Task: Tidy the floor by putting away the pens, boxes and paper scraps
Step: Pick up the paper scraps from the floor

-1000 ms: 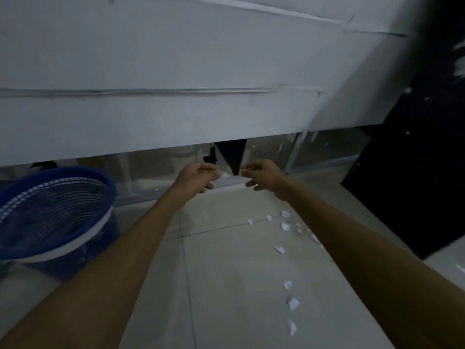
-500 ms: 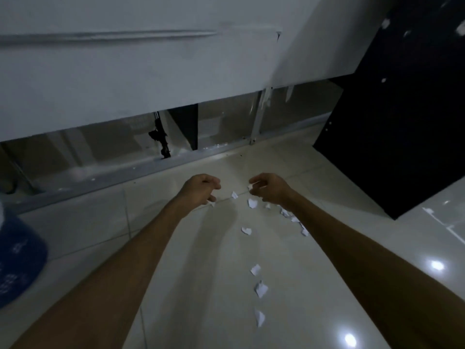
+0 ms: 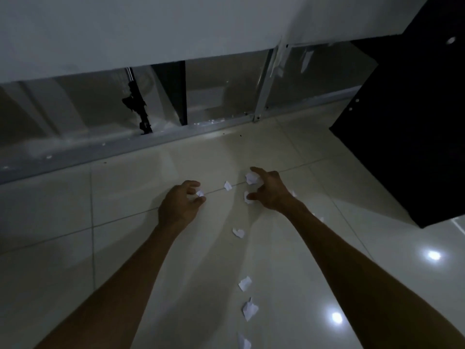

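Several white paper scraps lie in a loose line on the pale tiled floor [image 3: 125, 248]. My left hand [image 3: 180, 204] is down at the floor, its thumb and fingers curled round one small scrap [image 3: 200, 193]. My right hand [image 3: 270, 191] hovers spread over two more: a larger scrap [image 3: 252, 178] under the outstretched forefinger and another scrap [image 3: 247, 197] at the thumb tip. A loose scrap [image 3: 227, 185] lies between the hands. Nearer me lie a further scrap [image 3: 238, 233] and two bigger scraps [image 3: 244, 283] [image 3: 249, 308]. No pens or boxes are in view.
A grey metal rail [image 3: 100, 153] with glass panels above it runs along the floor's far edge, under a white wall. A large black panel [image 3: 402, 134] stands at the right, close to my right forearm. Lamp reflections shine on the tiles at lower right.
The view has tipped down and the blue basket at left has dropped out of sight. Both hands came down to the floor; the left closed round a scrap, the right spread over two.
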